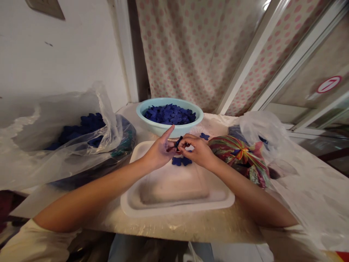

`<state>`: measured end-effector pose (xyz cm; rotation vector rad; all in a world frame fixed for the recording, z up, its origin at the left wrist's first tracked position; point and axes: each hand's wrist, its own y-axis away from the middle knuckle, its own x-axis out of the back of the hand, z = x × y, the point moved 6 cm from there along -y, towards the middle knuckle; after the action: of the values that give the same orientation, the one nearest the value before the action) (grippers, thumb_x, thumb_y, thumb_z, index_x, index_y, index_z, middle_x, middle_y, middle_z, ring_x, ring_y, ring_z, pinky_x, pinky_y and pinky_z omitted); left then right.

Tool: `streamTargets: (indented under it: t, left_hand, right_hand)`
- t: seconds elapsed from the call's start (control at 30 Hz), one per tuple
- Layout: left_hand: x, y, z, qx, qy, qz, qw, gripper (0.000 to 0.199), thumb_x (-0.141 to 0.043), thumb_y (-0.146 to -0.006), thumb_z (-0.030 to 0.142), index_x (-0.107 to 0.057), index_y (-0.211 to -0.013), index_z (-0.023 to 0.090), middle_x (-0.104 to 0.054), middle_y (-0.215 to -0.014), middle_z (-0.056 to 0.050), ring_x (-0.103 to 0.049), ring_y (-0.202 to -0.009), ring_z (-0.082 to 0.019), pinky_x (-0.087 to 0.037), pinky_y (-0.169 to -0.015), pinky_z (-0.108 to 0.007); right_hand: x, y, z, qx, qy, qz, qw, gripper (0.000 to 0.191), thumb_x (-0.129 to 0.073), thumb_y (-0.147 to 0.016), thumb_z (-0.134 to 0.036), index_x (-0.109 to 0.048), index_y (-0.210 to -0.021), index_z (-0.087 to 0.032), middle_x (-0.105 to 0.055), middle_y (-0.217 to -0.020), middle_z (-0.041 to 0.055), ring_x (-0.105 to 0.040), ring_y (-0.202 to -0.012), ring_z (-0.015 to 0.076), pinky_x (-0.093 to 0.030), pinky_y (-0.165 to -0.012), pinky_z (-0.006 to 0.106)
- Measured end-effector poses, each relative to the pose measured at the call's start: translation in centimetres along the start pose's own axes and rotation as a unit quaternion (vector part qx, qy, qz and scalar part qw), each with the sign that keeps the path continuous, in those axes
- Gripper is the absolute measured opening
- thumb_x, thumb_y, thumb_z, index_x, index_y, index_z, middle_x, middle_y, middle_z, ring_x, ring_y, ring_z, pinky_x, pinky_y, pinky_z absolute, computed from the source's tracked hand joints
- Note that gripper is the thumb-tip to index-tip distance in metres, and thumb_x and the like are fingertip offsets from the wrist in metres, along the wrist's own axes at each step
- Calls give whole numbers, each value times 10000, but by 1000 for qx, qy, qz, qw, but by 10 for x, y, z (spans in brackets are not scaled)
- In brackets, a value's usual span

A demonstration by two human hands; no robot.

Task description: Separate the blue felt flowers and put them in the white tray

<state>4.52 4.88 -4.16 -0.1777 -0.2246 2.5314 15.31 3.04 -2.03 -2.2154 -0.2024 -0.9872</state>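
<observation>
Forearms (100, 191) reach over white tray (177, 212); above it, right hand (200, 151) pinches blue cutout (178, 143), left hand (159, 154) grip unclear; light pressure seems best.

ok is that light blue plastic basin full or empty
Nearly full: dark blue flower-shaped pieces are heaped inside the light blue plastic basin, close to its rim.

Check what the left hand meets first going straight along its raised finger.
Likely the light blue basin: the raised finger of the left hand points toward its near side, the tip overlapping it in the picture. Depth is unclear from one view.
</observation>
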Motion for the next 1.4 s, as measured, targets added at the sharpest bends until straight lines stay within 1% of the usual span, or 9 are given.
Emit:
streamTargets:
  t: [0.13,0.37,0.5,0.67,0.8,1.0,1.1,1.2,1.4]
  left_hand:
    - [-1,1,3,1,4,5,1000,987,-662,-612,94,-80,-1408,78,-648,-597,51,-561,-549,-70,-416,-606,-191]
    - [-3,0,4,-1,12,7,1000,931,-644,-623,101,-125,-1395,73,-634,-570,56,-570,-572,-83,-445,-638,-211]
    - [-3,2,7,-11,-6,5,1000,900,-620,-642,93,-129,-1397,74,-639,-599,47,-571,-568,-72,-429,-606,-185]
    - [-3,2,9,-15,-7,11,1000,855,-589,-656,81,-150,-1391,65,-576,-512,88,-559,-539,-71,-407,-562,-168]
    - [-2,1,7,-9,-1,16,1000,870,-609,-643,89,-160,-1388,67,-593,-536,80,-539,-519,-56,-395,-537,-154]
    - [0,1,4,10,4,22,1000,881,-619,-636,95,-168,-1392,77,-602,-569,68,-530,-510,-53,-415,-558,-171]
    - [1,1,3,17,3,25,1000,875,-613,-638,94,-172,-1393,84,-567,-528,89,-501,-479,-47,-419,-554,-178]
    - [1,1,4,18,3,31,999,859,-601,-639,89,-183,-1390,82,-508,-463,122,-472,-450,-40,-442,-573,-190]
    - [-1,1,7,18,22,29,999,907,-619,-616,104,-146,-1389,74,-627,-597,61,-579,-569,-73,-494,-682,-242]
  right_hand:
    - [1,0,-5,0,7,0,1000,106,-538,-737,-70,-565,-696,-163,-566,-723,2,-517,-666,104,-412,-638,224]
    - [1,-1,-5,-5,-10,-2,1000,143,-518,-706,-31,-540,-674,-169,-537,-703,-10,-482,-651,99,-400,-632,220]
    - [1,-1,-6,-7,-7,-3,1000,124,-526,-729,-59,-541,-673,-169,-537,-701,-6,-489,-648,101,-403,-632,224]
    - [2,0,-10,7,8,-3,1000,117,-527,-757,-75,-550,-699,-173,-545,-723,-1,-500,-664,102,-407,-638,221]
    - [3,0,-11,14,23,1,1000,115,-534,-762,-74,-548,-701,-170,-539,-716,-1,-498,-662,104,-405,-638,220]
    - [1,0,-13,29,32,-8,999,89,-527,-777,-94,-550,-731,-167,-535,-739,13,-506,-703,122,-409,-657,234]
    - [1,0,-14,26,34,-7,999,101,-525,-762,-73,-547,-721,-162,-530,-732,15,-500,-709,126,-405,-663,237]
    - [0,-1,-13,19,1,-8,1000,123,-522,-736,-42,-538,-705,-160,-523,-729,9,-490,-703,116,-403,-655,223]
    - [0,-2,-8,0,-42,-5,999,155,-509,-701,-9,-515,-669,-160,-507,-703,-10,-469,-649,95,-395,-623,207]
